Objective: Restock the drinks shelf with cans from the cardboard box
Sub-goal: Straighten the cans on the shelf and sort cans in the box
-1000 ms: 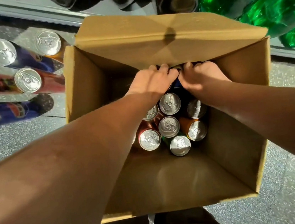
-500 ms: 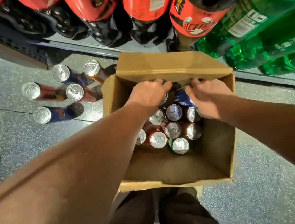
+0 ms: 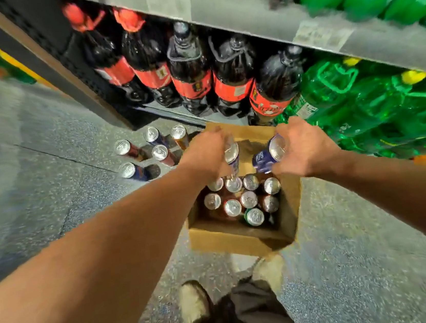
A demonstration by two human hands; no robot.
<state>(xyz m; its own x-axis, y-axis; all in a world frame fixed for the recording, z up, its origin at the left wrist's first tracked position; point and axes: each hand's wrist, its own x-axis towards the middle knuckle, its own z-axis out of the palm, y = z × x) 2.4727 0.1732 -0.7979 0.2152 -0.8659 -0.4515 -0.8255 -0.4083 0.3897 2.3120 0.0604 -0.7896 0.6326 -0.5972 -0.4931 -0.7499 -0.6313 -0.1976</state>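
Observation:
An open cardboard box [image 3: 232,239] stands on the floor in front of the shelf, with several upright cans [image 3: 248,200] inside. My left hand [image 3: 205,154] grips a blue can [image 3: 233,157] above the box's far side. My right hand [image 3: 304,147] grips another blue can [image 3: 269,155], tilted, its silver top facing left. Both cans are lifted clear of the ones in the box.
Several cans [image 3: 151,150] stand on the speckled floor left of the box. The bottom shelf holds dark cola bottles [image 3: 191,78] and green bottles [image 3: 377,106]; a grey shelf edge [image 3: 284,26] runs above them. My shoes [image 3: 194,300] are just behind the box.
Both hands have risen out of the box, each with a blue can. The camera has pulled up and back, so more shelf and floor show.

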